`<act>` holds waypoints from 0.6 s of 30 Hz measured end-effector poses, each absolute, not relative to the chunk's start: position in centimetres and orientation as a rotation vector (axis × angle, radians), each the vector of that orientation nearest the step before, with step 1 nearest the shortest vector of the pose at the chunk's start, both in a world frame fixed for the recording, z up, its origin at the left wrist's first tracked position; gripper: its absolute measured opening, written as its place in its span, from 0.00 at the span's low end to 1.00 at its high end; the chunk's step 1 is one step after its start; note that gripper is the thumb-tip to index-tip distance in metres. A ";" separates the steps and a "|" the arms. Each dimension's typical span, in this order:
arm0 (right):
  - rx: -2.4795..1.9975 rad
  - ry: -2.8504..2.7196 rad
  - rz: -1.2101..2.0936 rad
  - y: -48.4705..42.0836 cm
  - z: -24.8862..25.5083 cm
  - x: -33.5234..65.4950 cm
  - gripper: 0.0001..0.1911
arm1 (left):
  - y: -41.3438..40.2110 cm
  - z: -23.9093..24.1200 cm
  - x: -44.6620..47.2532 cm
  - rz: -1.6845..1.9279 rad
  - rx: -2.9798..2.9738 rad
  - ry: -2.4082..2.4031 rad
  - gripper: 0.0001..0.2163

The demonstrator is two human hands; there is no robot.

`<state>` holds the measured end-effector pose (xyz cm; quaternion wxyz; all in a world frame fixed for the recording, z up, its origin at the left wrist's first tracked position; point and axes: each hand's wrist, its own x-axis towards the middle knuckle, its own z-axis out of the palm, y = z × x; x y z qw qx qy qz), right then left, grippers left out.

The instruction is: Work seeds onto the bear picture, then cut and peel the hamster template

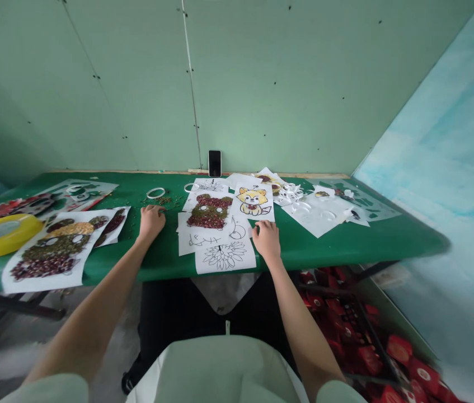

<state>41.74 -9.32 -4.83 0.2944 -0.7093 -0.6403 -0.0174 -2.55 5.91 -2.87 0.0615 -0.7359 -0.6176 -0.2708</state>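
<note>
Green tabletop (161,257) under both hands — left hand (151,221) loosely curled, scattered seeds (168,200) just beyond it; right hand (267,239) curled at the lower edge of the yellow animal drawing (254,201). Whether either pinches anything, I cannot tell; the seed picture (209,214) lies between them.

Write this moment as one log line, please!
left hand: at green table, near scattered bits | right hand: by yellow animal drawing | phone: upright by wall

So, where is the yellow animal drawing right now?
In the head view, the yellow animal drawing lies right of centre, just beyond the right hand and right of the seed-covered picture.
</note>
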 end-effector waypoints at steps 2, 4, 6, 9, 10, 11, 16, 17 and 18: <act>-1.890 -1.705 -0.051 -9.3 -4.9 41.8 0.17 | 5.5 -2.9 -2.4 -0.829 -2.166 -1.912 0.18; -1.887 -1.711 -0.053 -9.3 -5.0 41.8 0.17 | 5.0 -2.9 -2.0 -0.826 -2.154 -1.927 0.18; -1.881 -1.717 -0.051 -9.3 -5.0 41.8 0.17 | 4.6 -2.8 -1.6 -0.855 -2.126 -1.945 0.19; -1.864 -1.711 -0.046 -9.3 -5.0 41.8 0.17 | 4.3 -2.8 -1.5 -0.900 -2.067 -1.969 0.21; -1.859 -1.707 -0.045 -9.3 -5.0 41.8 0.17 | 4.3 -2.9 -1.5 -0.908 -2.053 -1.972 0.22; -1.856 -1.703 -0.044 -9.3 -5.1 41.8 0.17 | 4.4 -2.9 -1.6 -0.917 -2.039 -1.976 0.22; -1.883 -1.701 -0.044 -9.2 -5.0 41.8 0.16 | 4.8 -3.3 -2.3 -0.937 -1.988 -2.116 0.23; -1.889 -1.703 -0.045 -9.2 -5.0 41.8 0.16 | 5.0 -3.4 -2.3 -0.918 -1.986 -2.149 0.22; -1.892 -1.705 -0.045 -9.2 -5.0 41.8 0.16 | 5.1 -3.4 -2.4 -0.898 -1.987 -2.169 0.21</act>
